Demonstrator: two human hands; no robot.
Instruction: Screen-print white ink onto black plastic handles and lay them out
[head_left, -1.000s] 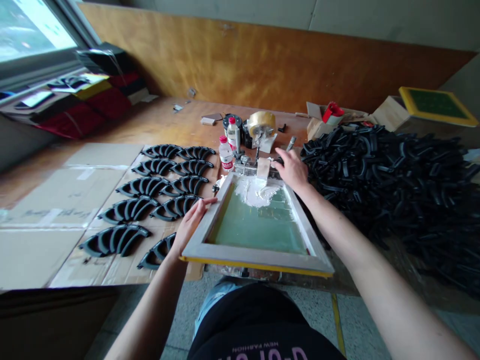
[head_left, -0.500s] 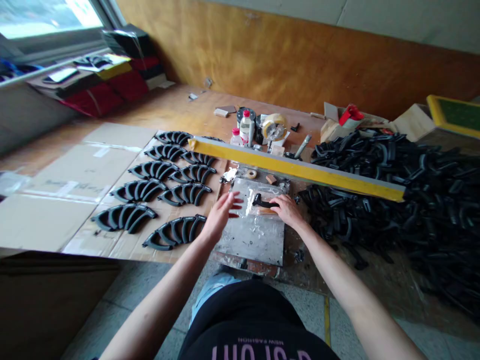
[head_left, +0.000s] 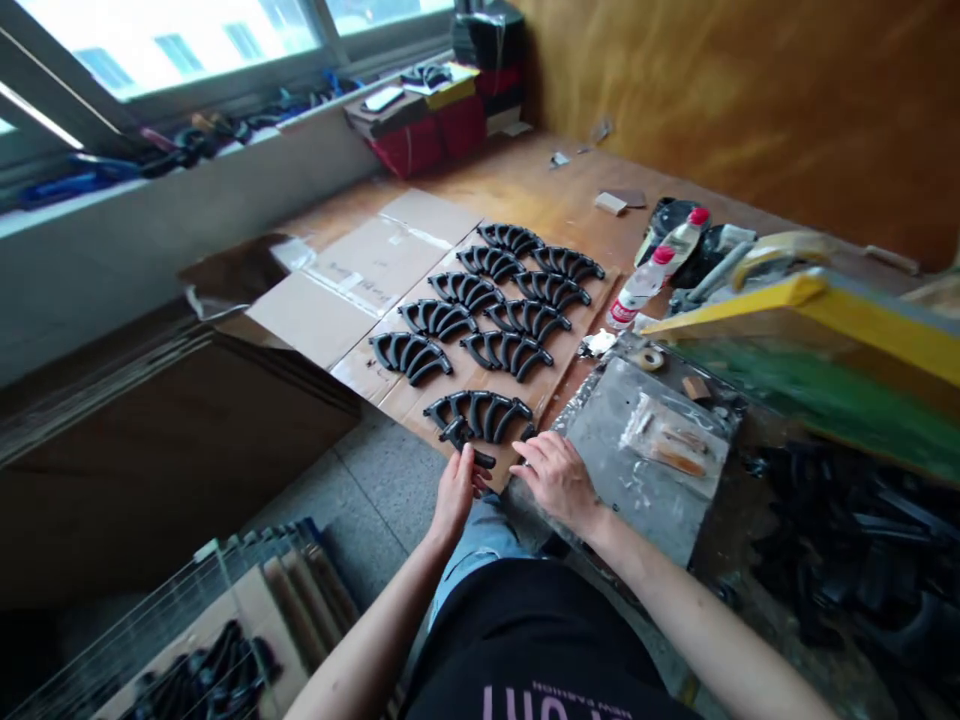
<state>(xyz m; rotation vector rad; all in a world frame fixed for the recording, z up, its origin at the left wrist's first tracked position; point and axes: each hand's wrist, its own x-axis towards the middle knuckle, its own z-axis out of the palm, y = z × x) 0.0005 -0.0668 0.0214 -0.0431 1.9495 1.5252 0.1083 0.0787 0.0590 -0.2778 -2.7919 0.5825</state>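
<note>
leaning over a wooden worktop [head_left: 517,180], the person keeps a clenched grip with the left hand [head_left: 455,490] on a black curved plastic piece [head_left: 474,450], just off the worktop's near edge and below the lowest laid-out piece. the right hand [head_left: 556,480] is released, fingers loosely spread, just beside the near corner of a scuffed metal plate [head_left: 637,500]. two columns of matching black curved pieces [head_left: 527,320] lie on flattened cardboard [head_left: 360,290] toward the worktop's left side. a yellow-edged screen frame [head_left: 817,340] tilts above the plate at the right, past two plastic bottles [head_left: 641,285] and a roll of tape [head_left: 780,245]. a dark heap of black pieces [head_left: 832,520] blurs along the right. behind, a bright window [head_left: 165,40] runs above a cluttered sill [head_left: 225,140], and an orange-brown wooden wall panel [head_left: 750,100] backs the worktop. below sit a tiled floor [head_left: 382,480] and a wire crate [head_left: 202,640] holding more black pieces.
</note>
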